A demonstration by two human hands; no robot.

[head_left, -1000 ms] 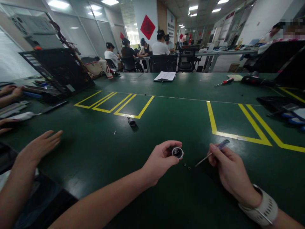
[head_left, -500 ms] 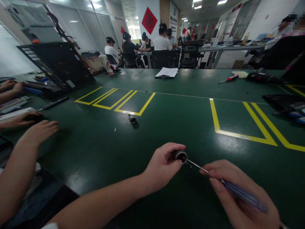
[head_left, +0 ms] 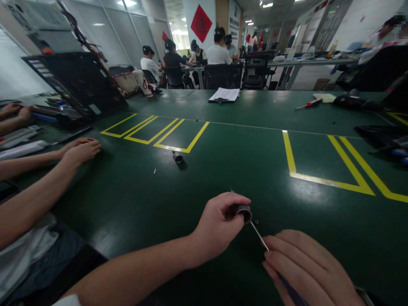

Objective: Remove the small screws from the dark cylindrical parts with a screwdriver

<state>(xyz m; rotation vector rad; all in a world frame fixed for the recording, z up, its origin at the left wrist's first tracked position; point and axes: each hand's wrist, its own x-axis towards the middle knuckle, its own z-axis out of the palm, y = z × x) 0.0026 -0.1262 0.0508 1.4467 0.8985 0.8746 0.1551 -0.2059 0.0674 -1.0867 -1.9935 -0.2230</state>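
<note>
Between the thumb and fingers of my left hand (head_left: 218, 227) is a small dark metal cup-shaped part (head_left: 244, 212), its open end turned to the right. My right hand (head_left: 306, 267) grips a screwdriver (head_left: 259, 236) with a thin metal shaft and a purplish handle mostly hidden by the fingers. The shaft's tip is at the rim of the cup-shaped part. A tiny ring-like piece (head_left: 256, 222) lies on the green table just right of that part. A similar metal part (head_left: 178, 157) lies farther off, near the yellow tape.
Another person's hands (head_left: 81, 148) rest at the left table edge. Yellow tape outlines (head_left: 331, 183) mark the green table (head_left: 143, 212). A clipboard with papers (head_left: 224, 94) and a red screwdriver (head_left: 308, 104) lie farther back. Dark equipment (head_left: 79, 85) stands at the back left.
My right hand has moved down and slightly left, so the screwdriver slants more steeply. My left hand has tilted the metal part a little. The other person's hands have come together farther right.
</note>
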